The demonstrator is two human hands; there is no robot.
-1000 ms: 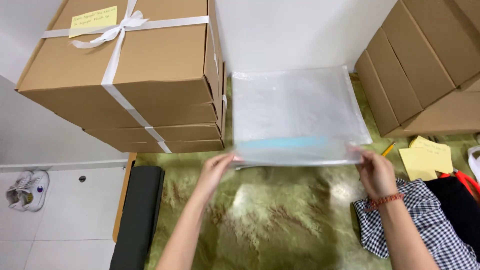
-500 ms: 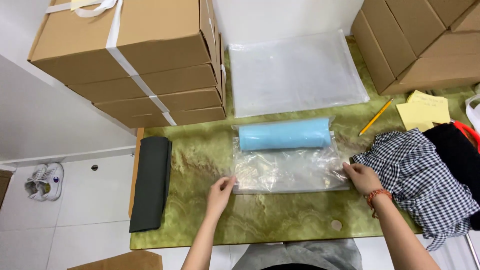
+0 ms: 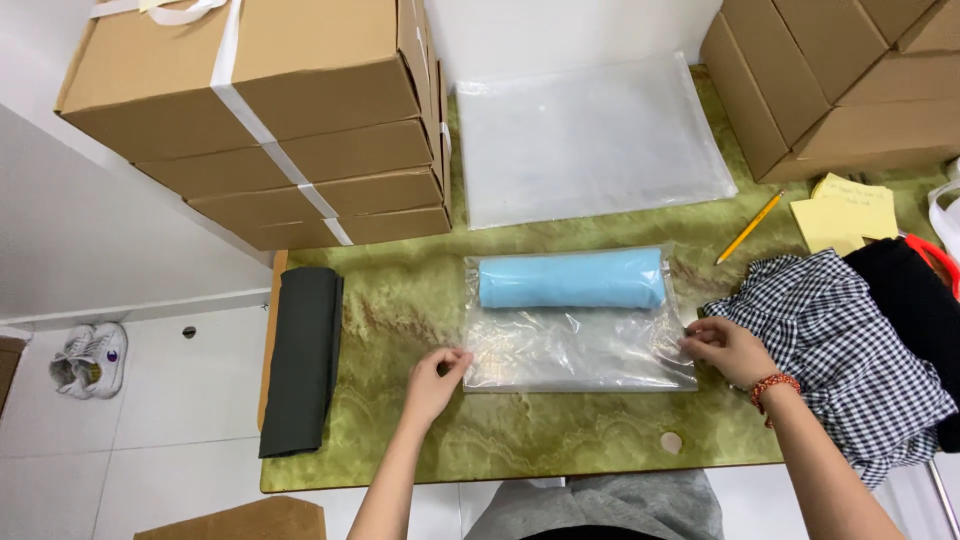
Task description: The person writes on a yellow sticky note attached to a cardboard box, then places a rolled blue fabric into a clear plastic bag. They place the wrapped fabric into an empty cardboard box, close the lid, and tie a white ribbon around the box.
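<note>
1. Your left hand (image 3: pixel 432 382) pinches the left edge of the clear plastic bag (image 3: pixel 577 345) with the fingertips.
2. Your right hand (image 3: pixel 730 350) grips the right edge of the same bag, the fingers curled on it.
3. The bag lies flat on the green table (image 3: pixel 400 300), in the middle, and it contains a rolled light-blue cloth (image 3: pixel 571 280) at its far side.
4. A stack of empty clear bags (image 3: pixel 590 135) lies behind it, between the cardboard boxes (image 3: pixel 270 110).
5. A checkered garment (image 3: pixel 840 345) lies just beside your right hand.
</note>
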